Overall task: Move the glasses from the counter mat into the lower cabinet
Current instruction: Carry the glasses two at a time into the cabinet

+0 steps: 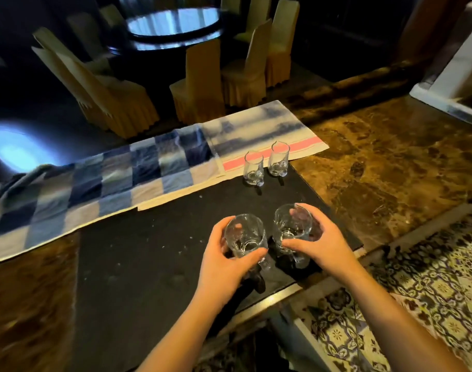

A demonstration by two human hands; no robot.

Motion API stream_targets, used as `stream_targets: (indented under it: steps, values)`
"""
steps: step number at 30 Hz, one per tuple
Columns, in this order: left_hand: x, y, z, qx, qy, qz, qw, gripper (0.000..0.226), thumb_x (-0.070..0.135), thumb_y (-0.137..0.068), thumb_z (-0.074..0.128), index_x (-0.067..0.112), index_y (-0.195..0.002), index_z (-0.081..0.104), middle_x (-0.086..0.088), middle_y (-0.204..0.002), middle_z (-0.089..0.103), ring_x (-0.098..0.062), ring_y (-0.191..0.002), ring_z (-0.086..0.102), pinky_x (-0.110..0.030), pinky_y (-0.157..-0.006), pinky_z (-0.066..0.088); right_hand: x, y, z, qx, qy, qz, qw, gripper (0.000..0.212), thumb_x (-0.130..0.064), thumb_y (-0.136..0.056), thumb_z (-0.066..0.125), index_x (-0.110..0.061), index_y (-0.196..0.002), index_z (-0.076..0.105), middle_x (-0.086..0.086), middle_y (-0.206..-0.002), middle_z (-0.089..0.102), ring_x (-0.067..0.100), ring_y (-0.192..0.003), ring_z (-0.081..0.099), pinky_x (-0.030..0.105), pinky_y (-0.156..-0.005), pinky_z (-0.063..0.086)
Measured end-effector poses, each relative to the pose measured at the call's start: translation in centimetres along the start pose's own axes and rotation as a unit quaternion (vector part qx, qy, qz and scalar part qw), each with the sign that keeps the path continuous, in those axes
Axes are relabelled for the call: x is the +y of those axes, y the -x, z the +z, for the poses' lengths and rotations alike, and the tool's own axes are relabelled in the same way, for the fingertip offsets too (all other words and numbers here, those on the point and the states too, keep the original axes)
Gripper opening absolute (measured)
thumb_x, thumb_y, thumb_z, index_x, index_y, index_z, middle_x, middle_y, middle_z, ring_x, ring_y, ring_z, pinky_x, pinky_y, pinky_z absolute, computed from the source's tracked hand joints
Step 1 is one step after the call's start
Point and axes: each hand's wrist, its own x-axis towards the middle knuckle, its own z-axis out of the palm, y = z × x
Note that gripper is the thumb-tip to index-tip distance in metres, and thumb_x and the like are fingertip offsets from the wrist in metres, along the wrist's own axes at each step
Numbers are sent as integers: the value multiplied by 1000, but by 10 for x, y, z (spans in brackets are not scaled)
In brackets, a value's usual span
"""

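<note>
two clear drinking glasses are held over the black counter mat (149,264), one wrapped by the left hand (224,261), the near-left glass (244,236), the other by the right hand (320,242), the near-right glass (292,228). two more glasses (267,165) are left standing at the mat's far edge. the glass is judged rigid, smooth, slippery and breakable; the mid-wall is best gripped, firmly but not squeezed.

No text, label, brand or number can be read anywhere in the head view. The white box (460,68) at the far right carries a small blue mark (too blurred to make out as letters or a sign).
</note>
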Motion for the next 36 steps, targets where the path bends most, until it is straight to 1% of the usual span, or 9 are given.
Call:
stream_targets:
  steps: [2,9,13,16,20,23,27,31,36]
  values:
    - [-2,33,-22,-2,2,-1,1000,75,46,-59,93,57,-123,56,27,-122,66,3,-112,66,-15,-85,56,-6,29,18,-14,-6,13,1000,79,-33,-63,92,-37,-133,57,-15,-130,65,1,-124,58,16,-89,52]
    - [-24,136,-67,21,14,-12,1000,80,41,-60,93,55,-129,56,21,-131,64,-3,-122,63,-20,-89,56,-27,110,69,-80,-12,28,996,72,-24,-67,93,-35,-129,58,-13,-129,66,7,-124,60,39,-102,51]
    - [-45,201,-84,40,37,-44,998,88,44,-56,99,52,-133,56,21,-134,62,-2,-122,63,-14,-90,53,-26,154,90,-133,-37,46,989,79,-43,-61,95,-44,-130,57,-11,-133,64,8,-126,59,26,-99,51]
    - [-77,250,-88,74,40,-83,993,88,42,-46,102,52,-124,62,20,-130,66,-4,-120,65,-15,-91,53,-5,184,100,-173,-24,87,981,84,-49,-58,95,-44,-133,56,-12,-133,63,6,-122,61,15,-92,50]
    - [-121,305,-78,120,35,-169,978,90,52,-36,103,54,-117,65,22,-129,65,-3,-119,64,-17,-89,55,39,214,109,-229,22,133,964,83,-46,-61,94,-51,-133,52,-20,-130,62,5,-117,63,31,-99,54]
    - [-152,323,-66,157,36,-211,964,86,47,-44,100,50,-122,63,24,-133,62,-2,-124,60,-27,-95,57,75,229,119,-224,30,154,962,76,-28,-65,95,-52,-126,55,-25,-126,63,0,-117,61,36,-104,49]
    - [-187,339,-50,183,40,-238,953,79,37,-59,100,43,-128,60,19,-132,61,-6,-123,60,-23,-92,57,118,251,126,-233,28,162,959,80,-43,-63,92,-36,-133,54,-17,-129,63,7,-121,60,39,-102,50]
    - [-231,346,-42,205,48,-249,945,80,37,-59,99,45,-129,61,21,-128,65,-4,-116,65,-17,-87,56,174,264,129,-212,14,180,960,77,-45,-62,92,-38,-129,55,-18,-125,64,3,-116,61,30,-93,51]
    - [-305,342,-39,219,40,-267,938,96,52,-35,104,50,-123,66,19,-127,69,-9,-114,69,-29,-88,60,257,267,151,-169,20,224,960,74,-47,-49,91,-58,-112,54,-30,-109,64,-10,-98,62,7,-72,50]
